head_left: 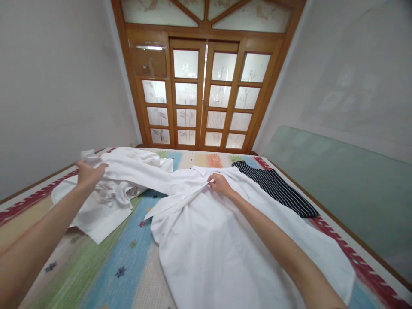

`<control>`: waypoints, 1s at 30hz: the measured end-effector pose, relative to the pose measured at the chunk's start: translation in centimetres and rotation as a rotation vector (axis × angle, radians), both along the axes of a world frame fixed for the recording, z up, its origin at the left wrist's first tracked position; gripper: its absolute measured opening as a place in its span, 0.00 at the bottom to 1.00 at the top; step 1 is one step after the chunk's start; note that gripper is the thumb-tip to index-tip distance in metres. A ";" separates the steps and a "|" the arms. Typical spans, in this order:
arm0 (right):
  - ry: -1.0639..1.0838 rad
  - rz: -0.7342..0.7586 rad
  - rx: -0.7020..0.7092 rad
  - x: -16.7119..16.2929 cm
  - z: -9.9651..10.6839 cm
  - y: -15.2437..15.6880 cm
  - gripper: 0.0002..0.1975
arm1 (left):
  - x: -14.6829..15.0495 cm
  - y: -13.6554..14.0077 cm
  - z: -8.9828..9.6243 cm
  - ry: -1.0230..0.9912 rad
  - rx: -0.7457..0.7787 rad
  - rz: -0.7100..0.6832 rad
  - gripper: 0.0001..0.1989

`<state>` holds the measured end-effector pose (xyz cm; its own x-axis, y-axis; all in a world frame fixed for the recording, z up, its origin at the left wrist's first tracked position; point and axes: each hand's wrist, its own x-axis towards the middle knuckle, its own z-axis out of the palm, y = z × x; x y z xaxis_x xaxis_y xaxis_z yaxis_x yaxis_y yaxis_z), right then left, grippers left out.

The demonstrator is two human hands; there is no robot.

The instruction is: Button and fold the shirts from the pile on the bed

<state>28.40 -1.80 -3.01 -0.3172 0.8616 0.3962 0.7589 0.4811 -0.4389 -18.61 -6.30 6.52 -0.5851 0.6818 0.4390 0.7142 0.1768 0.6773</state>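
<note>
A white button-up shirt (219, 240) lies spread over the patterned bed cover, its collar toward the far end. One sleeve stretches out to the left, and my left hand (90, 171) grips it near the cuff. At the shirt's front edge, just below the collar, my right hand (219, 183) pinches the fabric between thumb and fingers and lifts it a little. A small button shows on that raised strip. Underneath and beside the stretched sleeve is a crumpled heap of white cloth (103, 214).
A black garment with white stripes (277, 186) lies folded at the right edge of the patterned bed cover (125, 262). Behind stand wooden doors (202, 94) with frosted panes. A pale green panel (337, 184) leans along the right wall.
</note>
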 end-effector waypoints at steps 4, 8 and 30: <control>-0.050 -0.031 0.008 -0.8 0.6 -2.0 0.18 | 4.8 -3.7 -2.9 0.239 0.009 -0.149 0.26; -0.202 0.004 -0.134 -2.8 1.4 -5.2 0.15 | 8.4 -7.4 -6.0 0.246 -0.206 -0.757 0.24; -0.335 0.071 -0.311 -6.9 -3.7 -8.2 0.34 | 11.1 -9.0 -6.6 -0.105 -0.431 -0.887 0.26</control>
<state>21.54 -9.97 -6.68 -0.4466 0.8947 -0.0117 0.8531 0.4218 -0.3072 -7.47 -15.26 -0.05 0.1932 0.9808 0.0260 0.6469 -0.1472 0.7482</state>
